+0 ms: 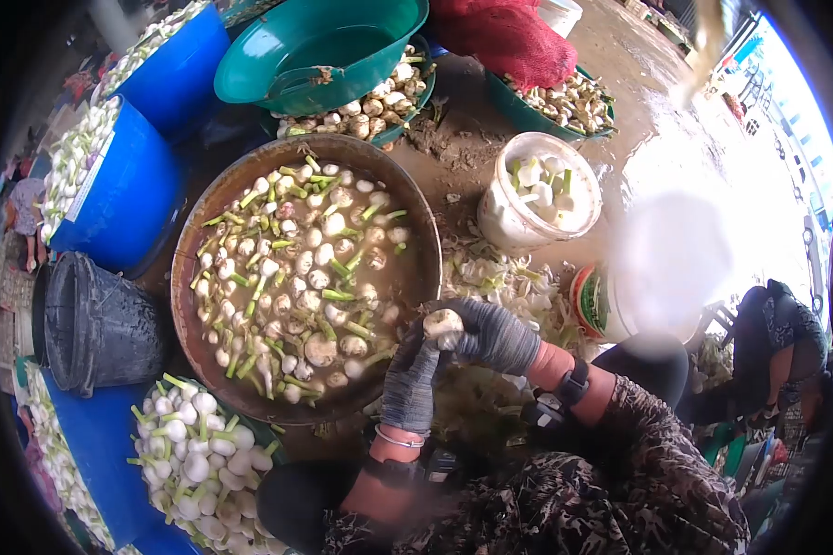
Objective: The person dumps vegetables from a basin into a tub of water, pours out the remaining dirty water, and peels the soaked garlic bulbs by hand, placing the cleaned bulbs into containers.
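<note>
Both my hands wear grey gloves and meet at the lower right rim of a wide rusty basin (187,319). My left hand (411,377) and my right hand (492,335) are closed around one white garlic bulb (442,324), with brownish marks on it. Muddy water fills the basin, and many bulbs with cut green stems (319,254) float in it. Peeled skins (504,282) lie on the ground just beyond my right hand. The fingertips are partly hidden behind the bulb.
A white bucket (518,227) holds bulbs. Clean bulbs are heaped (199,453) at lower left. Blue tubs (134,190), a black bucket (102,324), a green basin (319,55) and a red sack (500,42) stand around. Another person (777,342) sits at right.
</note>
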{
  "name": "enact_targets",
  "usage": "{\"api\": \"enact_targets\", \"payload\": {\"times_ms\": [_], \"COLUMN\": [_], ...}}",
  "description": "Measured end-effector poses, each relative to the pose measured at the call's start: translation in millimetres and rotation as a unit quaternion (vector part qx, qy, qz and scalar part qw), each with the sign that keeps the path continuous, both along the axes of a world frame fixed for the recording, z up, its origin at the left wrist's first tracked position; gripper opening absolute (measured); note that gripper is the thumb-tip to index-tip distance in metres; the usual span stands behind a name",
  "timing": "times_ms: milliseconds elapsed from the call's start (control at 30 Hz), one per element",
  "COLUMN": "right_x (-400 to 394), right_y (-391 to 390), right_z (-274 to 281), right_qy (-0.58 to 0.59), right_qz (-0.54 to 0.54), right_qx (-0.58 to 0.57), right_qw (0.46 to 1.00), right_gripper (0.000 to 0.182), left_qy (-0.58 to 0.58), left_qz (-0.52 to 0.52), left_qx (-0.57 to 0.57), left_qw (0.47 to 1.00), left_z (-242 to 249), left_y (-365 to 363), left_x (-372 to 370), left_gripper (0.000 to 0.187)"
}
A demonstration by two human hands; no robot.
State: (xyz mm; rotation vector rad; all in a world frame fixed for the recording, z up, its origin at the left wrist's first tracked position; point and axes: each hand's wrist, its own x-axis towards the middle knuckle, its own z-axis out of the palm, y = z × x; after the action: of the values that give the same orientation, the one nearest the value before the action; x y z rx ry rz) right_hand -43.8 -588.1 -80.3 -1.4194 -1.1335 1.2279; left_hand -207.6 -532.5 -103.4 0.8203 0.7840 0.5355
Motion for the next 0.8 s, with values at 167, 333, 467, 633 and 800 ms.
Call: {"api": "enact_targets", "payload": {"times_ms": [167,333,467,633,800], "right_x": [-1,2,5,5,7], "right_y": [-34,-60,-69,-78,-81], "right_z": [1,26,31,26,30], "right_qy": [-0.059,-0.303,-0.409,-0.498,-0.364], "right_qz": [-0.035,-0.136,-0.187,-0.153,-0.166], "right_qx": [0.022,-0.012,0.143,0.082,0.040], "right_qw": [0.997,0.943,0.882,0.849,0.916], "right_gripper": [0.053,0.039,0.013,0.012,0.015], "left_qy": [-0.048,0.049,0.055,0.137,0.102], "left_qz": [-0.004,0.015,-0.009,-0.039,-0.044], "left_qx": [0.041,0.141,0.132,0.266,0.277], "left_qw": [0.998,0.989,0.990,0.953,0.954], "left_z": [-17,-3,-10,2,19], "left_y": [-23,-32,-39,-49,-50], "left_x": [8,16,17,21,18], "left_gripper": [0.038,0.039,0.042,0.041,0.037]}}
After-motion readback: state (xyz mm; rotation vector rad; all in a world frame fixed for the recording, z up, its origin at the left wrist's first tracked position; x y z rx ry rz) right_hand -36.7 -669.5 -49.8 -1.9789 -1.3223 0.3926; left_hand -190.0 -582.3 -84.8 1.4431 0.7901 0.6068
